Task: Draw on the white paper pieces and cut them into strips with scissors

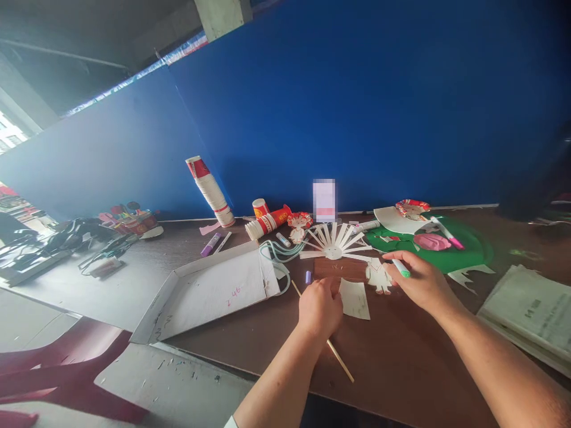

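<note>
My right hand [422,280] grips a white marker pen with a green end [400,268]. Its fingertips reach the edge of a small white paper figure [379,277] lying on the table. My left hand [319,306] is closed, knuckles up, at the left edge of a blank-looking paper piece [355,300]; what its fingers hold, if anything, is hidden. Beneath that hand runs a thin wooden stick [341,361], its middle covered. Just beyond both hands lies a paper cup cut into spread strips [333,252]. A purple cap [308,277] sits near my left hand.
A white cardboard box lid [214,291] lies on the left. Behind are a leaning cup stack [210,190], red paper cups [270,221] and a decorated paper figure [298,229]. A green sheet [468,244] and a book [530,312] are right. A blue partition [334,107] stands behind.
</note>
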The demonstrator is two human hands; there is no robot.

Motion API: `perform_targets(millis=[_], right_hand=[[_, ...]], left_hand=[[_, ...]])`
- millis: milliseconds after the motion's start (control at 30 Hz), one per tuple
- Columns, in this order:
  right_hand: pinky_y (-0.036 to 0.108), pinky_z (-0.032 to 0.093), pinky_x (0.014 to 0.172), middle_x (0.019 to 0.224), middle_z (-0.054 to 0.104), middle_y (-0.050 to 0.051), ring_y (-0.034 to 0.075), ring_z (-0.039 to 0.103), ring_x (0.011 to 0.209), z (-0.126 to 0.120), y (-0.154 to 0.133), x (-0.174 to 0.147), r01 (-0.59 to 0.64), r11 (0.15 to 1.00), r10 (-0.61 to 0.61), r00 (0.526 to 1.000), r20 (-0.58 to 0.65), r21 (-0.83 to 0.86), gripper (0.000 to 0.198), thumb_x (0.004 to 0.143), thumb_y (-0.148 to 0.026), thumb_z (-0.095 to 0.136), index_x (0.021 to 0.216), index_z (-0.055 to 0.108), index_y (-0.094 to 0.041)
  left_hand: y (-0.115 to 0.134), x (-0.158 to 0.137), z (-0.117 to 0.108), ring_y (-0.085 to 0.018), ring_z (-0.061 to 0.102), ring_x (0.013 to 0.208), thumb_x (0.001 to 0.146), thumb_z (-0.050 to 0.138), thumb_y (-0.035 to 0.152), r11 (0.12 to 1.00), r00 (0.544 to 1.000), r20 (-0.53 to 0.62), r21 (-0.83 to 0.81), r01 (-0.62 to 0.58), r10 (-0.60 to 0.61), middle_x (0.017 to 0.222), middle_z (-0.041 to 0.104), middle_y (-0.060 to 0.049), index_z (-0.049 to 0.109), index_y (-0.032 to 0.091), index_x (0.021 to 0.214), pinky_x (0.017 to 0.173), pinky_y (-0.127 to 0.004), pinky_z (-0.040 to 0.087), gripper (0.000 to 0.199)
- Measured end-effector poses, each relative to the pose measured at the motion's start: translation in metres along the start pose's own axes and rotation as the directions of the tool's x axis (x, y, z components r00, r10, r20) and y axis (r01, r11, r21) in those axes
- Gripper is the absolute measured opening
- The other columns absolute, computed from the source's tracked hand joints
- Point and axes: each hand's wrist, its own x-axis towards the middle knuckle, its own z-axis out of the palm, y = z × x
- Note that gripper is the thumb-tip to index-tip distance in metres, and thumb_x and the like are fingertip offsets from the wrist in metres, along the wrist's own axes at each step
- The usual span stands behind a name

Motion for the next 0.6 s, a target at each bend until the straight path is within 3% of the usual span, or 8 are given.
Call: perform_targets(millis=[200, 367, 500, 600], right_hand=[[0.034, 0.047, 0.057, 0.056, 0.069, -0.002, 0.024, 0.067, 0.056, 0.0008, -0.0019, -0.0007, -0.014, 1.000, 0.014, 1.000, -0.002, -0.007, 0.028, 0.071, -0.042, 0.059, 0.091, 0.071, -0.027], [0.035, 0.048, 0.060, 0.063, 0.072, -0.001, 0.025, 0.070, 0.060, 0.0025, 0.0028, 0.0014, -0.020, 0.999, 0.020, 1.000, -0.003, -0.026, 0.031, 0.073, -0.046, 0.061, 0.095, 0.071, -0.027], [0.038, 0.050, 0.065, 0.075, 0.076, 0.001, 0.026, 0.073, 0.066, 0.0020, 0.0017, 0.0015, -0.036, 0.999, 0.035, 0.994, -0.103, -0.008, 0.039, 0.078, -0.054, 0.063, 0.105, 0.070, -0.028], [0.038, 0.051, 0.068, 0.075, 0.075, 0.001, 0.026, 0.073, 0.070, 0.0007, -0.0053, -0.0026, -0.033, 0.999, 0.036, 0.986, -0.160, 0.021, 0.041, 0.081, -0.057, 0.064, 0.110, 0.069, -0.029]], left_hand=[[-0.0015, 0.0011, 0.0022, -0.024, 0.069, 0.105, 0.086, 0.055, 0.021, 0.999, 1.000, -0.012, -0.027, 0.027, -0.028, 0.108, 0.076, -0.008, 0.075, 0.022, 0.109, 0.091, -0.032, 0.052, 0.031], [-0.0049, 0.0031, 0.0022, -0.021, 0.070, 0.102, 0.086, 0.059, 0.020, 0.964, 0.995, -0.060, -0.260, 0.058, -0.076, 0.108, 0.077, -0.006, 0.073, 0.021, 0.119, 0.092, -0.030, 0.052, 0.037], [-0.0081, 0.0065, 0.0023, -0.017, 0.071, 0.097, 0.087, 0.062, 0.019, 0.862, 0.986, -0.101, -0.502, 0.063, -0.130, 0.106, 0.078, -0.005, 0.072, 0.019, 0.120, 0.090, -0.027, 0.053, 0.034], [-0.0098, 0.0095, 0.0055, -0.017, 0.072, 0.098, 0.088, 0.063, 0.017, 0.725, 0.980, -0.130, -0.688, 0.020, -0.151, 0.110, 0.078, -0.008, 0.071, 0.015, 0.118, 0.089, -0.027, 0.054, 0.031]])
